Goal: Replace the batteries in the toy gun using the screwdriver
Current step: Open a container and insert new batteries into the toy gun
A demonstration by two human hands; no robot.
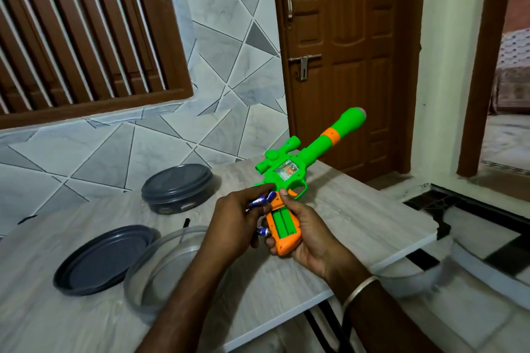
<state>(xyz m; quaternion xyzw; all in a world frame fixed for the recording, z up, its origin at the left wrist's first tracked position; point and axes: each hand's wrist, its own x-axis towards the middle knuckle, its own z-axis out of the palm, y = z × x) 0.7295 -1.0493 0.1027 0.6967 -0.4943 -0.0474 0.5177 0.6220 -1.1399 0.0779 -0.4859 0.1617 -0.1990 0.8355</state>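
Green-and-orange toy gun [289,178], blue batteries [259,201]

One toy gun [298,165], two batteries [258,201], two containers [177,195], one lid [106,258].

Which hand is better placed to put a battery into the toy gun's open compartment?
Probably the left hand: it holds the batteries beside the empty compartment, while the right hand grips the toy gun.

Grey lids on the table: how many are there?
2: one lid on the dark tub at the back, one loose lid beside the clear tub in front.
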